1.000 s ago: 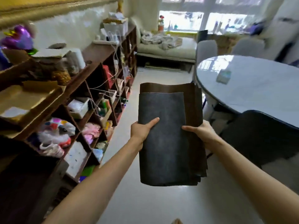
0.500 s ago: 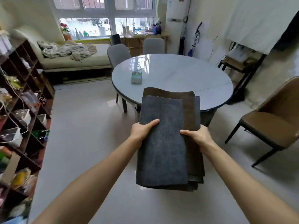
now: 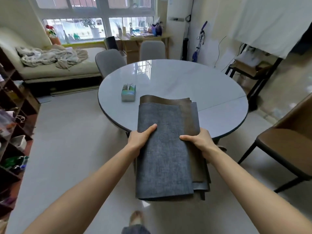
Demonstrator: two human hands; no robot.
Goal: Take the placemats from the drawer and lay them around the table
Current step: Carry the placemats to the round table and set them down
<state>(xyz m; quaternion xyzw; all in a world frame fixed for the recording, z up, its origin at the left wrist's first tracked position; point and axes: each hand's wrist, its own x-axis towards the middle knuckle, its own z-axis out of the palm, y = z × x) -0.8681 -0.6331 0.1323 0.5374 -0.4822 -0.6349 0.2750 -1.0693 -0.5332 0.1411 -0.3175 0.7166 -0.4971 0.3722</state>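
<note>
fingers point(image 3: 152, 128) grip placemats point(image 3: 164, 149) | tissue box point(image 3: 128, 92) on table point(image 3: 211, 92)

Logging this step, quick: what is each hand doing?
Left hand: grips the stack of placemats.
Right hand: grips the same stack.

Your one head-worn wide-angle view, looking forward and down along both forearms, your grip on the stack of grey and brown fabric placemats point(image 3: 166, 149) close below centre, the round glossy grey table point(image 3: 211, 85) just beyond it.
</note>
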